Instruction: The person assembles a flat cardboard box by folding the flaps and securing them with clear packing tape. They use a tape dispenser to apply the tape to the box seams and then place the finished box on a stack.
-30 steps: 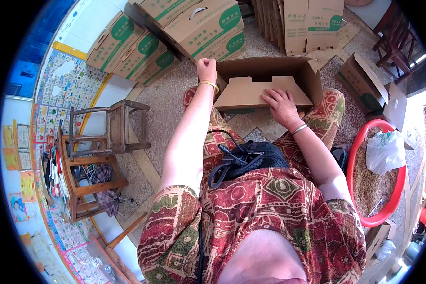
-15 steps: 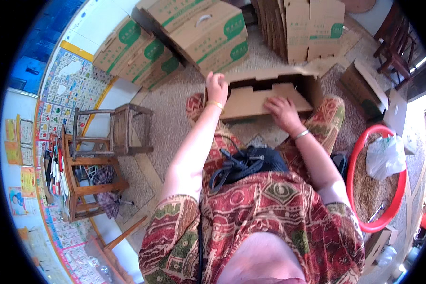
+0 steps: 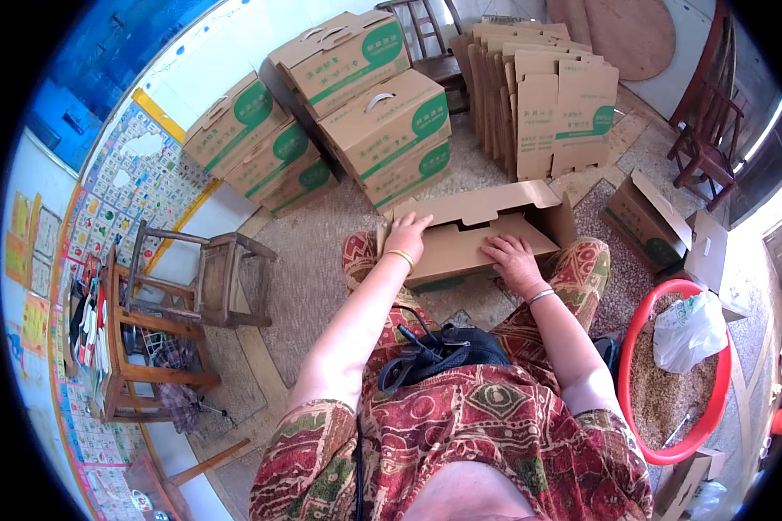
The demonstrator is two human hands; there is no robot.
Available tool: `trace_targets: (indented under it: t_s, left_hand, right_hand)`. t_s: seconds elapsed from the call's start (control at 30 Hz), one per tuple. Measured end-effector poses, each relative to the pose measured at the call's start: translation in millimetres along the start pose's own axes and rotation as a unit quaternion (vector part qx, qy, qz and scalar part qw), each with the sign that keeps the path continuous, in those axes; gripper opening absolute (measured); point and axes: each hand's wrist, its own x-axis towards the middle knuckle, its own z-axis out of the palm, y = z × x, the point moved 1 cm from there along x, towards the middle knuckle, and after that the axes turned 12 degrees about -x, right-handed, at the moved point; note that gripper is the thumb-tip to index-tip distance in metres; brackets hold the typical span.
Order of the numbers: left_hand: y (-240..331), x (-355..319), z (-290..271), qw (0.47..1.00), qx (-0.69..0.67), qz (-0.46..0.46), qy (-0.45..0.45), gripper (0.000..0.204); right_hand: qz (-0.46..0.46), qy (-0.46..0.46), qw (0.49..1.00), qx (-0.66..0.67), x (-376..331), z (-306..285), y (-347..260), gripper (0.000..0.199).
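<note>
- Low in the frame, the seated person wore a red patterned garment, with a dark strap bag (image 3: pixel 447 356) lying in the lap just below the knees.
- At centre, a half-folded brown cardboard box (image 3: pixel 473 230) rested across the knees, its long flap raised at the far side.
- The left hand (image 3: pixel 406 236) lay on the box's left end, fingers curled over the edge of a panel in a light hold.
- The right hand (image 3: pixel 514 260) pressed flat on the inner panel, fingers spread and grasping nothing.
- The box looked light and stiff, yet liable to crease; I would judge the folded edges and corners the best places to grip it.
- At lower right sat a red basin (image 3: pixel 636 365) holding a white plastic bag (image 3: pixel 691 330).
- At left stood a wooden stool (image 3: pixel 222 278).
- In the upper part, finished cartons (image 3: pixel 382 122) were stacked beside upright flat box blanks (image 3: pixel 539 104).
</note>
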Motion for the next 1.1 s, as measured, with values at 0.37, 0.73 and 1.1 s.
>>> trace_targets:
  t_s: [0.37, 0.73, 1.1]
  left_hand:
    - [4, -1, 0, 0.974, 0.183, -0.075, -0.106, 0.059]
    - [2, 1, 11, 0.956, 0.260, -0.064, -0.118, 0.059]
    - [-4, -5, 13, 0.948, 0.288, -0.031, -0.133, 0.066]
  right_hand:
    - [0.012, 0.039, 0.999, -0.001, 4, 3, -6, 0.046]
    - [0.046, 0.023, 0.991, 0.127, 5, 4, 6, 0.048]
    - [0.013, -0.103, 0.994, -0.044, 31, -17, -5, 0.078]
